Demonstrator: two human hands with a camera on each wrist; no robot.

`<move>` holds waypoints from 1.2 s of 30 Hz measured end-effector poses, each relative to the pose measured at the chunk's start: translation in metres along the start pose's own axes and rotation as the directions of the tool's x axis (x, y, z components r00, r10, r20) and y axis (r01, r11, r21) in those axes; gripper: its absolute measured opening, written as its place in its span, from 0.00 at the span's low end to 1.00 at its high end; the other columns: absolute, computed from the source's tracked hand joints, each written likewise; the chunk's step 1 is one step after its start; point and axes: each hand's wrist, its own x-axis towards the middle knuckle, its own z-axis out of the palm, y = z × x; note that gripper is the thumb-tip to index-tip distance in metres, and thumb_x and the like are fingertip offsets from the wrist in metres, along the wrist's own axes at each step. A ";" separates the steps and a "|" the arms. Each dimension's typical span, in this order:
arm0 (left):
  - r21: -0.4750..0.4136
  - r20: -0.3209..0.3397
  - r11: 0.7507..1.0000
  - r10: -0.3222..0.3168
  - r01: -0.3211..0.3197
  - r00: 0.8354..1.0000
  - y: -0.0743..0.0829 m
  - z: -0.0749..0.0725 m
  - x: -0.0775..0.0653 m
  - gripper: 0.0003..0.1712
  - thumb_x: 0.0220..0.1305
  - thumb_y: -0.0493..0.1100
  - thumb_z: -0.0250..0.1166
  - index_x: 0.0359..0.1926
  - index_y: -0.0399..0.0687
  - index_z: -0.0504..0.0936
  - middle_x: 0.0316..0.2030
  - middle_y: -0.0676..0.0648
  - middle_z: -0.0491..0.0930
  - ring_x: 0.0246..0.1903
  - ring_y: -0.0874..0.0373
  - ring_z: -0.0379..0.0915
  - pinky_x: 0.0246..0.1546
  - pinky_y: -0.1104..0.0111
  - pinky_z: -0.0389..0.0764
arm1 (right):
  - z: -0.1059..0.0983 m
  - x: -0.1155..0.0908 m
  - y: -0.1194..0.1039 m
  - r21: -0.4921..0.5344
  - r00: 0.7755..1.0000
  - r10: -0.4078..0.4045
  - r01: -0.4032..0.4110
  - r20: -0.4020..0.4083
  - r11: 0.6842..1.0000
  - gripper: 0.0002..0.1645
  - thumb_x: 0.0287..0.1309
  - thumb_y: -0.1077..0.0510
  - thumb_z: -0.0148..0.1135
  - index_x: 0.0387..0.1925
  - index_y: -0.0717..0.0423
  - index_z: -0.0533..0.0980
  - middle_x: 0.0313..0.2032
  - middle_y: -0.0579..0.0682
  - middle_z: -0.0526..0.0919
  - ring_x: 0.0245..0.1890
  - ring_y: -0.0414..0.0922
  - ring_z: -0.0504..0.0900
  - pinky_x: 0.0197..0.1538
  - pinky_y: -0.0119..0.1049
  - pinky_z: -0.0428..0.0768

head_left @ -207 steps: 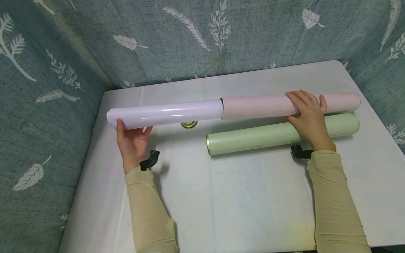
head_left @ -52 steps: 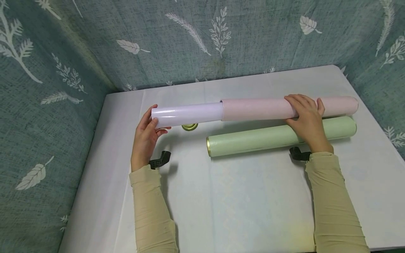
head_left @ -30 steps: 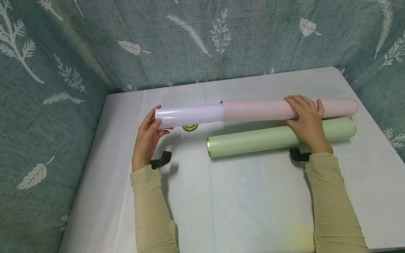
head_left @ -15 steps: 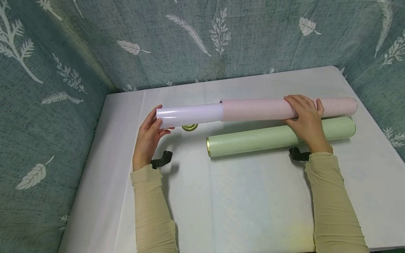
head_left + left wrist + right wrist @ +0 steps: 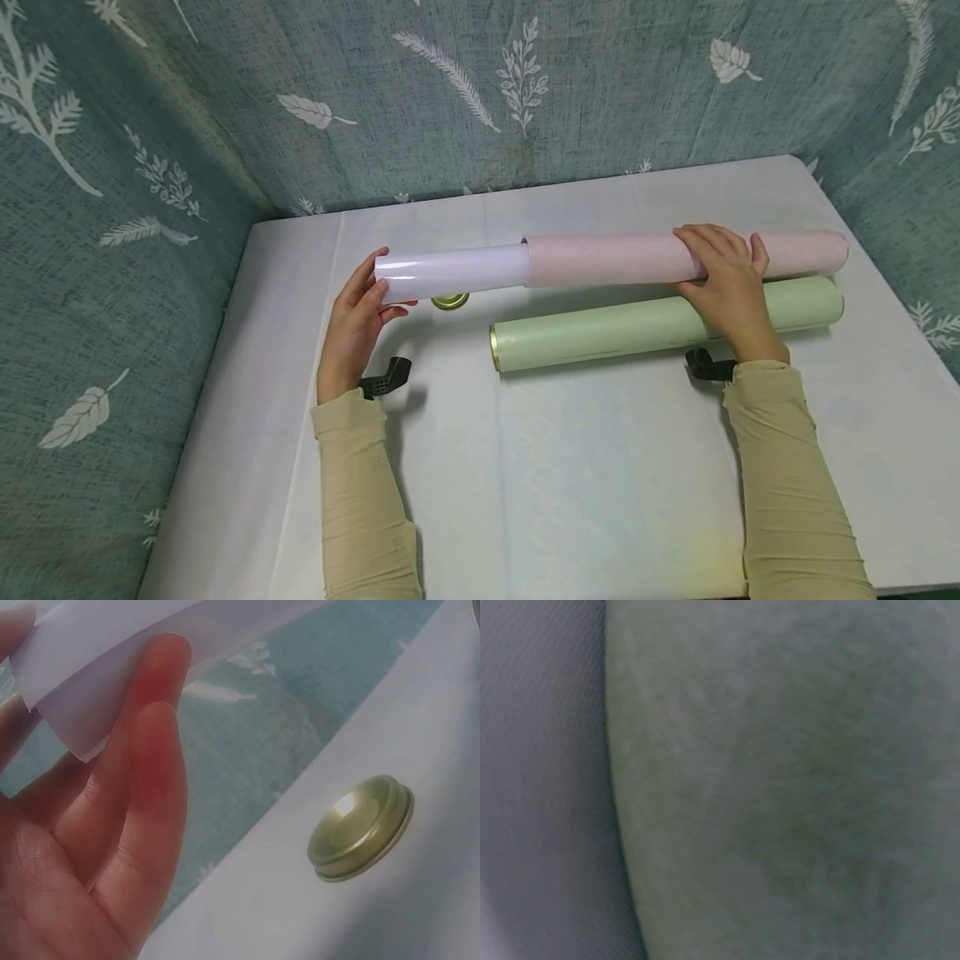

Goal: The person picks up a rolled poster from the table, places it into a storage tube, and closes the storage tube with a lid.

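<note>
A glossy white paper roll point(image 5: 453, 272) reaches partway into the left mouth of a pink cardboard tube point(image 5: 600, 260). My left hand point(image 5: 351, 329) holds the roll's outer end, thumb in front and fingers behind and below. In the left wrist view, loose overlapping edges of the rolled paper point(image 5: 97, 682) show against the fingers. My right hand point(image 5: 727, 287) grips the pink tube right of its middle, fingers over the top and thumb at the near side. Just in front lies a green tube point(image 5: 600, 332) with a gold rim, passing under the right wrist; it fills the right wrist view.
A round gold lid point(image 5: 360, 829) lies on the white-covered table point(image 5: 450, 483), partly hidden under the roll in the head view. Behind the table and at its sides hangs a teal leaf-patterned curtain point(image 5: 450, 92).
The left hand has moved right, pushing the white paper roll deeper into the pink tube; less of it shows outside. Over the last second this slide is slight. The right hand stays in place.
</note>
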 end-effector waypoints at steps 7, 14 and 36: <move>0.005 0.006 1.000 0.003 -0.003 1.000 -0.001 0.002 0.001 0.26 0.63 0.41 0.55 0.62 0.54 0.65 0.58 0.39 0.63 0.38 0.45 0.74 0.38 0.65 0.77 | 0.000 0.001 0.000 0.000 1.000 0.001 -0.001 0.002 1.000 0.42 0.34 0.63 0.74 0.57 0.47 0.69 0.57 0.47 0.69 0.60 0.47 0.59 0.62 0.51 0.33; 0.030 0.005 1.000 -0.006 0.006 1.000 -0.002 0.004 0.002 0.26 0.62 0.43 0.57 0.62 0.55 0.65 0.58 0.40 0.63 0.38 0.45 0.74 0.38 0.66 0.77 | -0.001 0.001 0.000 -0.001 1.000 0.010 -0.010 0.012 1.000 0.42 0.35 0.63 0.73 0.57 0.47 0.69 0.57 0.47 0.69 0.60 0.47 0.59 0.62 0.50 0.32; 0.026 0.039 1.000 -0.004 0.003 0.999 -0.004 0.009 0.006 0.25 0.63 0.41 0.55 0.62 0.54 0.65 0.56 0.39 0.64 0.37 0.45 0.74 0.38 0.65 0.77 | -0.002 0.001 -0.001 0.002 1.000 0.007 -0.007 0.012 1.000 0.42 0.35 0.63 0.73 0.57 0.48 0.69 0.58 0.47 0.68 0.60 0.47 0.59 0.63 0.49 0.32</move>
